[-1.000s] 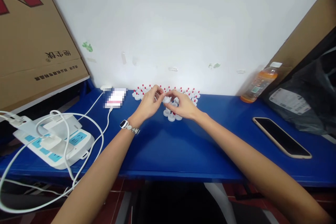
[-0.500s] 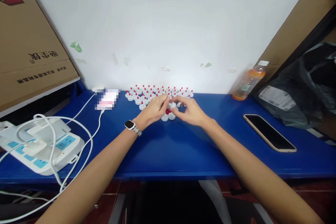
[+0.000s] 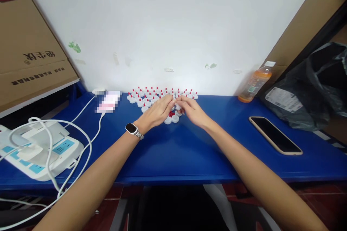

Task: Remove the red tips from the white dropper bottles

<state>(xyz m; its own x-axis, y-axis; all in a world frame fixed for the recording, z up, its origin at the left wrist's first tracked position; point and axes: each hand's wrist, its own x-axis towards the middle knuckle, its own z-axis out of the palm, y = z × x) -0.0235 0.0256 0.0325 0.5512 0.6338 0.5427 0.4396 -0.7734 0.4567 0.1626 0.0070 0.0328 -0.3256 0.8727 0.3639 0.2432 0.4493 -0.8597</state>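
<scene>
Head view: left hand (image 3: 160, 110) and right hand (image 3: 194, 112), fingertips close together over blue tabletop (image 3: 173, 155); red-tipped white caps (image 3: 140, 103) beyond, loose white caps (image 3: 168, 120) nearer. Right grip half-curled at small white piece (image 3: 178, 107), left bunched; hold unclear on both. Likely two-handed fingertip handling; next move calls for delicacy.

Your left hand (image 3: 160, 110) partly hides the red-tipped white caps (image 3: 140, 103); anything between it and your right hand (image 3: 191, 110) is too small to tell. Pixelation obscures the flat item (image 3: 108, 102). The left edge crops carton (image 3: 35, 29) and power strip (image 3: 65, 162).
</scene>
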